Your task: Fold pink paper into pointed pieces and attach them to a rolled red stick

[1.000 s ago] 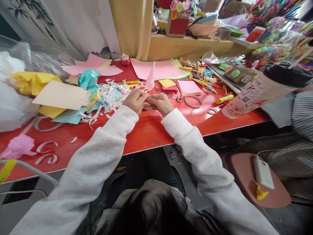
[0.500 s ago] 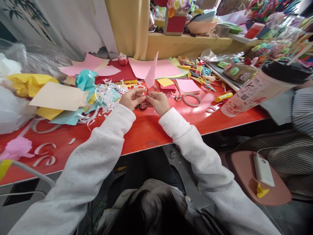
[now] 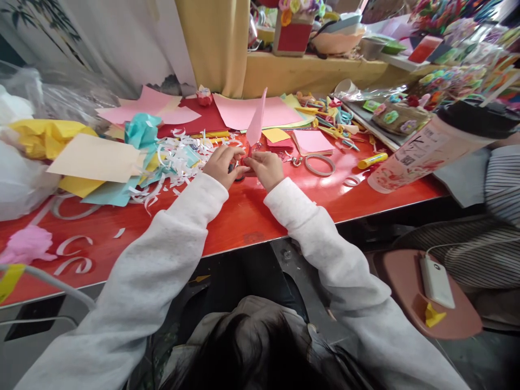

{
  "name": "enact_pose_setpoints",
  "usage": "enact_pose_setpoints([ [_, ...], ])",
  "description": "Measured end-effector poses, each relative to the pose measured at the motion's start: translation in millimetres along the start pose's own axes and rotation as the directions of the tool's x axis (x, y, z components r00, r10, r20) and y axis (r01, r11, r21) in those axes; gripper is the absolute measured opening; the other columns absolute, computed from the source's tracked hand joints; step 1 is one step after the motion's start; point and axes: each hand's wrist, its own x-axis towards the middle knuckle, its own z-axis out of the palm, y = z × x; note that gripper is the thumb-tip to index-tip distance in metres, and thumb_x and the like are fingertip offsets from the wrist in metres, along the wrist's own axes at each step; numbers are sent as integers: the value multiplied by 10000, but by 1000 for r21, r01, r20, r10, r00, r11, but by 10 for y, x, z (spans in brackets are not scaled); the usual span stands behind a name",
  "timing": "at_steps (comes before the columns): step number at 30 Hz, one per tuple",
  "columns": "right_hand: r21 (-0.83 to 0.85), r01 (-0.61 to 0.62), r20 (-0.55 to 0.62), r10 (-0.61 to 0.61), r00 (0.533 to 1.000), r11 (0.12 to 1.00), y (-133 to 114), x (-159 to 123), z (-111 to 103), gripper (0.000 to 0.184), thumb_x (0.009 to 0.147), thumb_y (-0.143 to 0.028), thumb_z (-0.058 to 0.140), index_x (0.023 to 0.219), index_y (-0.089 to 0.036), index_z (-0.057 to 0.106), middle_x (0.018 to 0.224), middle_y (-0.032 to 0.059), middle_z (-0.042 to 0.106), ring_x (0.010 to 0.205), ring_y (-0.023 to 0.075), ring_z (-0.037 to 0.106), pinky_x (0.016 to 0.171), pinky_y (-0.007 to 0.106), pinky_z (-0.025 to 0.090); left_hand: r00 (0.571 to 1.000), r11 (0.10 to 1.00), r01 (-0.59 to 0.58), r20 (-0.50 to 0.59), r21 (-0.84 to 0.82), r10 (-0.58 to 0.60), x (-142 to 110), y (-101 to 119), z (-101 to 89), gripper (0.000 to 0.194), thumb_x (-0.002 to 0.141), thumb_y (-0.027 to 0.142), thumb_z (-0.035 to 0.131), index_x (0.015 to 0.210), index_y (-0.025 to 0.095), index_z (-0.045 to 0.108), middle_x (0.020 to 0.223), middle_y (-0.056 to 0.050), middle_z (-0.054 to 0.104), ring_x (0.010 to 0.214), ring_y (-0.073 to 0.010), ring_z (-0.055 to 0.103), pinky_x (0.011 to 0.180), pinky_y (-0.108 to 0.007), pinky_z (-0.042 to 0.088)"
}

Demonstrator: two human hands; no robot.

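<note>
My right hand (image 3: 266, 169) pinches the lower end of a pointed, folded piece of pink paper (image 3: 255, 125), which stands up above the fingers. Close beside it, my left hand (image 3: 222, 165) has its thumb and forefinger apart, near the base of the paper. Just under the fingertips, the dark handles of what look like scissors (image 3: 240, 177) show in part; the rest is hidden. Both hands are held over the red table (image 3: 244, 216).
White paper shreds (image 3: 170, 162) and coloured sheets lie to the left. Behind the hands are a pink sheet (image 3: 280, 112) and square pink papers (image 3: 312, 142). A tape roll (image 3: 320, 164), yellow tube (image 3: 372, 160) and tall cup (image 3: 418, 151) stand or lie rightward. Someone's striped sleeve (image 3: 504, 184) is at right.
My left thumb and forefinger have parted from their pinch at the paper's base, and that hand has shifted slightly right. The pink paper has turned and looks narrower, still in my right hand.
</note>
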Motion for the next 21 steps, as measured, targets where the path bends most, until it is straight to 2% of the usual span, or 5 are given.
enact_pose_setpoints([
  [3, 152, -105, 22, 103, 994, 983, -61, -20, 7, 210, 745, -122, 549, 563, -150, 448, 505, -44, 518, 495, 106, 603, 565, 279, 552, 996, 991, -92, 16, 100, 91, -18, -62, 25, 211, 715, 169, 608, 924, 144, 593, 830, -32, 586, 782, -151, 549, 740, -271, 460],
  [8, 305, -212, 206, 153, 967, 929, -160, -47, -20, 115, 812, -88, 478, 716, -131, 522, 598, -24, 593, 579, 92, 637, 702, 275, 547, 993, 991, -95, -66, 97, 101, -13, -168, 71, 210, 721, 120, 568, 928, 143, 596, 812, -24, 595, 732, -137, 545, 720, -253, 451],
  [13, 336, -248, 255, 166, 953, 908, -183, -51, -54, 131, 812, -45, 448, 762, -121, 542, 652, -12, 616, 605, 86, 640, 718, 270, 544, 986, 988, -113, -110, 109, 125, -5, -229, 112, 212, 708, 145, 597, 919, 163, 594, 764, -4, 567, 713, -137, 534, 695, -253, 448],
  [17, 314, -266, 259, 187, 948, 911, -193, -51, -53, 144, 789, -29, 457, 732, -113, 560, 591, -26, 600, 550, 69, 615, 665, 231, 547, 986, 977, -146, -62, 154, 157, -10, -215, 85, 176, 743, 196, 579, 917, 169, 589, 777, -16, 549, 742, -154, 520, 719, -280, 447],
  [21, 296, -278, 247, 208, 946, 914, -202, -54, -50, 185, 770, -6, 429, 685, -116, 551, 532, -38, 581, 525, 76, 608, 706, 274, 554, 978, 965, -207, 11, 163, 208, -12, -177, 24, 181, 764, 230, 568, 933, 163, 573, 836, -42, 540, 798, -174, 508, 757, -306, 444],
])
